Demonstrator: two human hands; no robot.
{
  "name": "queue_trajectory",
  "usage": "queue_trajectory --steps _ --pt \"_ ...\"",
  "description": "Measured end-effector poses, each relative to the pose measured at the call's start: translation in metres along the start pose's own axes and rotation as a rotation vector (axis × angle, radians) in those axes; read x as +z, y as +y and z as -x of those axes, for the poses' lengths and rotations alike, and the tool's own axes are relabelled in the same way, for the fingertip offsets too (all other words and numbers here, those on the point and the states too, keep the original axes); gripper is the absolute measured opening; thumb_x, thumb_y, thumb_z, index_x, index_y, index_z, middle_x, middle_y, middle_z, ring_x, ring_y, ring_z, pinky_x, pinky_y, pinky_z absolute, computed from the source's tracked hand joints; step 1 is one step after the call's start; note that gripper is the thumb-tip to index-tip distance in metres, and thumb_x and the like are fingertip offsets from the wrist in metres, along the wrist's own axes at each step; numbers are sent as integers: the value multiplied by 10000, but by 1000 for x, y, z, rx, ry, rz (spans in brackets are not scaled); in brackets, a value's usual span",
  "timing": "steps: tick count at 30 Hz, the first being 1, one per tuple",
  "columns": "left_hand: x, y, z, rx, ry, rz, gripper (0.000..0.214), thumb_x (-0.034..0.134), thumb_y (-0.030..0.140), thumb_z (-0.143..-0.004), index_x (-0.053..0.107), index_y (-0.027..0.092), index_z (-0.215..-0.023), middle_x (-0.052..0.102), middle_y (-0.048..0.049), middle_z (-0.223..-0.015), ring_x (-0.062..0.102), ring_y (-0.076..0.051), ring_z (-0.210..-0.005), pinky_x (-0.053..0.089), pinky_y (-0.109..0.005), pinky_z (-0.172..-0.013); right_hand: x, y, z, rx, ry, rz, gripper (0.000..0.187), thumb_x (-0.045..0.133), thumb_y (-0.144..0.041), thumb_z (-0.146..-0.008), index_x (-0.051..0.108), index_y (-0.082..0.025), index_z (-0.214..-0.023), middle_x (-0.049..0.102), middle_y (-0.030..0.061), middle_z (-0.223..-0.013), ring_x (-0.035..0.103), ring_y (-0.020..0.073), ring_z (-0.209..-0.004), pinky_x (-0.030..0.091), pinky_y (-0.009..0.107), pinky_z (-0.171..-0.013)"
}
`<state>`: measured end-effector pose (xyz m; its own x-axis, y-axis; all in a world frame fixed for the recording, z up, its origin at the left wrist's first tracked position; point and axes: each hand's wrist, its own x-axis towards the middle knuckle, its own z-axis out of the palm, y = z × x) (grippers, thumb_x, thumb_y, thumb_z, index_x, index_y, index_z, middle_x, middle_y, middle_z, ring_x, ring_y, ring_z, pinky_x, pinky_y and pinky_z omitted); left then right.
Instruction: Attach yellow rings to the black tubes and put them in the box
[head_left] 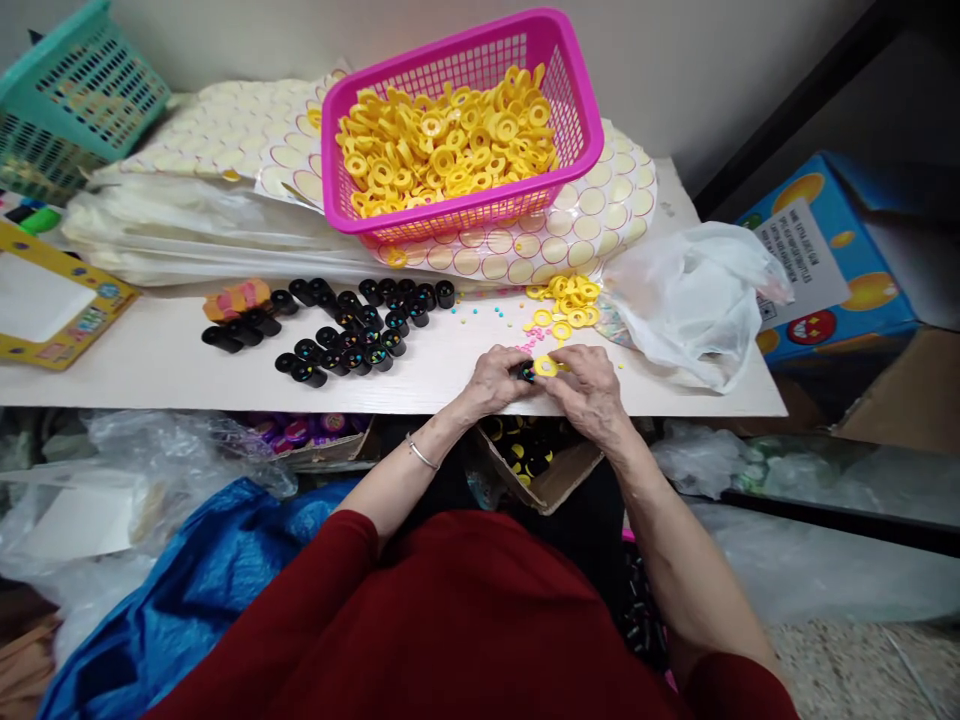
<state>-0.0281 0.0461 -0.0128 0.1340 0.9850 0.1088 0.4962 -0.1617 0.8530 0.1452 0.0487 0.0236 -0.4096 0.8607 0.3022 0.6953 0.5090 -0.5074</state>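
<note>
Nearest the camera, the person's red shirt (487, 620) filled six o'clock. Beyond it, at the front edge of the bench (420, 388), the left hand (496, 382) had its grip closed around a small black cup (526, 372). The right hand (589, 388), at three o'clock of that cup, held a yellow ring piece (545, 367) in a tight pinch, just beside the cup; whether the two touched could not be told. From the cup, pink beads (532, 342) lay at twelve o'clock and loose yellow pieces (574, 300) at one. More black cups (352, 360), several with coloured bits (375, 353) inside, spread across the bench from nine to ten. Near two o'clock slumped a white plastic bag (690, 300). Farther out, a pink basket (584, 108) full of yellow rings (450, 145) stood between eleven and twelve, a teal basket (97, 85) at ten, and a blue box (874, 240) between two and three. Below the bench, at six, a cardboard box (574, 483) held black and yellow bits (523, 452).
</note>
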Motion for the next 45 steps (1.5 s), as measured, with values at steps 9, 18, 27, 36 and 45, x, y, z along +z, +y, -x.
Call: queue_trajectory --steps 9,18,27,36,45 --pt "2 -3 0 51 -7 -5 178 731 310 -651 696 184 -771 673 1 -771 524 -155 -801 435 -287 -778 -3 -17 -10 18 -184 125 303 494 -415 -866 664 -193 -982 646 100 -947 488 263 -876 383 393 -775" --pt "-7 5 0 -101 -32 441 263 657 251 -622 692 139 -857 620 2 -727 499 -113 -682 406 -254 -675 -8 -19 -16 -20 -252 185 275 489 -380 -874 676 -184 -921 658 92 -888 486 241 -837 363 363 -751" --pt "-1 21 4 -288 -16 562 298 596 397 -726 666 115 -662 536 21 -574 428 -78 -544 322 -228 -540 7 -6 -9 77 -116 -65 206 626 -384 -786 700 -221 -889 661 69 -902 515 242 -872 441 380 -774" --pt "1 19 1 -231 -7 408 260 557 339 -752 657 131 -632 557 14 -579 458 -89 -558 359 -226 -553 43 -24 13 693 358 -782 465 608 -541 -752 552 -172 -1029 611 17 -800 515 101 -548 447 253 -503" --pt "5 25 6 -310 20 528 225 591 331 -738 677 135 -670 600 -8 -693 497 -78 -566 378 -207 -526 45 -38 6 882 323 -1234 406 716 -419 -657 496 -197 -916 541 -98 -544 483 56 -349 403 167 -356"
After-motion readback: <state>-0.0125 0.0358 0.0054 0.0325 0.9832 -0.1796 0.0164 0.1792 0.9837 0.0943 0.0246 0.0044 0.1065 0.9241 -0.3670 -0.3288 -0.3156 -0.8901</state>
